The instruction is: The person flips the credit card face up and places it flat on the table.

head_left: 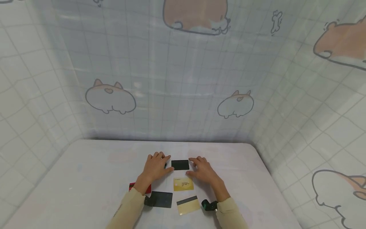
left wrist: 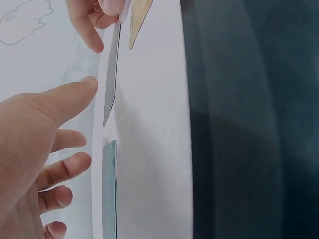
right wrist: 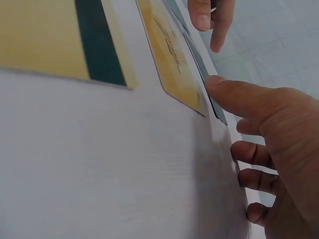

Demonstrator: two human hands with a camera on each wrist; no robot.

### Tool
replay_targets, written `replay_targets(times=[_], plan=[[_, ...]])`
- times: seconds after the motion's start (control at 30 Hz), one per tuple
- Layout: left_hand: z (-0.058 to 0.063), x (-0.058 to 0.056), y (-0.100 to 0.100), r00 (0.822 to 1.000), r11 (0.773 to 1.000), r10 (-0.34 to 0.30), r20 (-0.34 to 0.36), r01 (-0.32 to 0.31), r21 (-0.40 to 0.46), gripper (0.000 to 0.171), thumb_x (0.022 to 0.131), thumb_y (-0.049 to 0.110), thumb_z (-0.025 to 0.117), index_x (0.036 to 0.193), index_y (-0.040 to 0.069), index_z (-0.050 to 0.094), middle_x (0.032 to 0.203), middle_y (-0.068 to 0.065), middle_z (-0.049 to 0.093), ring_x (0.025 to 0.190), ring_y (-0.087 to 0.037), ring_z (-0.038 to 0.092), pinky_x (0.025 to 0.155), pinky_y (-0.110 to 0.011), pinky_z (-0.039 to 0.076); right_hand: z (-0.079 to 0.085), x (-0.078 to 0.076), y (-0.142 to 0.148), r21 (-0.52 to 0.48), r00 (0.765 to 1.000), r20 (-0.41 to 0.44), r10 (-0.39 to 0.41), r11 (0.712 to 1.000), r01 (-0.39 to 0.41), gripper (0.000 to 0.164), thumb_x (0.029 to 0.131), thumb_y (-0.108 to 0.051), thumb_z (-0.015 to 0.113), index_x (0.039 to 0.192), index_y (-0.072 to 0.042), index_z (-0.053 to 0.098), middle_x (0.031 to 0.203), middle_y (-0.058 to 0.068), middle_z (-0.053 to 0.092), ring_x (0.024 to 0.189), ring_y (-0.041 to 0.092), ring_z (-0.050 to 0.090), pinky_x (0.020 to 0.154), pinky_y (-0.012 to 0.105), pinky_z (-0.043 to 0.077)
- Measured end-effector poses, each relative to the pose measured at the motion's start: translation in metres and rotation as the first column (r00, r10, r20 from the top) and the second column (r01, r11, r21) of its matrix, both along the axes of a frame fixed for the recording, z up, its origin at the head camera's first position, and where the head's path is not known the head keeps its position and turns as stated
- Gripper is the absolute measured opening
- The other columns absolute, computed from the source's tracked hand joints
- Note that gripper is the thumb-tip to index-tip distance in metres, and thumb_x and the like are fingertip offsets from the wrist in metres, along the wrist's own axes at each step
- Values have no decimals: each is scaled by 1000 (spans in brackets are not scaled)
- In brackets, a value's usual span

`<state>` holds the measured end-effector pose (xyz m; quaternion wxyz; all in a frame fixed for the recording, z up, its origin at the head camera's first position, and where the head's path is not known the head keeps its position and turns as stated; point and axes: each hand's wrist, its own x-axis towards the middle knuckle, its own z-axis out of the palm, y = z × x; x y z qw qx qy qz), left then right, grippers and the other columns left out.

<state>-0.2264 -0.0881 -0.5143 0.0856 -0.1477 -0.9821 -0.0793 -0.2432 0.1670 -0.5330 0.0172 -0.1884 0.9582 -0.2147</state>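
Note:
A dark card (head_left: pixel 180 164) lies flat on the table between both hands. My left hand (head_left: pixel 154 167) is at its left side, thumb tip close to the card's left edge, fingers loosely bent. Another dark card (left wrist: pixel 108 189) lies beside it, mostly hidden under the left hand in the head view. On the other side my right hand (head_left: pixel 203 171) has its index fingertip right at the card's far right corner and its thumb near the lower right. In the right wrist view the right thumb (right wrist: pixel 239 97) overlaps the dark card's edge. Neither hand grips anything.
Nearer me on the white table (head_left: pixel 94 178) lie a yellow card (head_left: pixel 183 184), a gold card with a dark stripe (head_left: pixel 188 206) and a larger dark card (head_left: pixel 162 199). A red card (head_left: pixel 148 190) is partly covered by the left forearm. Patterned curtains (head_left: pixel 177 95) enclose the table.

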Motion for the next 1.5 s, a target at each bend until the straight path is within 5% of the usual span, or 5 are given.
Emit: replay_targets(times=[0.77, 1.5], plan=[[-7, -21, 10, 998, 999, 40, 53, -39, -15, 49, 84, 52, 77, 123, 23, 71, 109, -3, 59, 104, -25, 52, 89, -48, 40, 0, -29, -1, 30, 998, 9, 64, 997, -65, 59, 87, -50, 75, 136, -21, 60, 99, -3, 57, 92, 17, 47, 83, 43, 40], [-10, -19, 11, 998, 998, 21, 51, -24, 62, 56, 77, 49, 84, 124, 24, 70, 114, -2, 61, 111, -26, 52, 94, -51, 40, -3, -29, -1, -62, 999, 12, 50, 997, -49, 50, 87, -43, 77, 129, -19, 61, 98, -4, 57, 94, 17, 46, 83, 41, 38]])
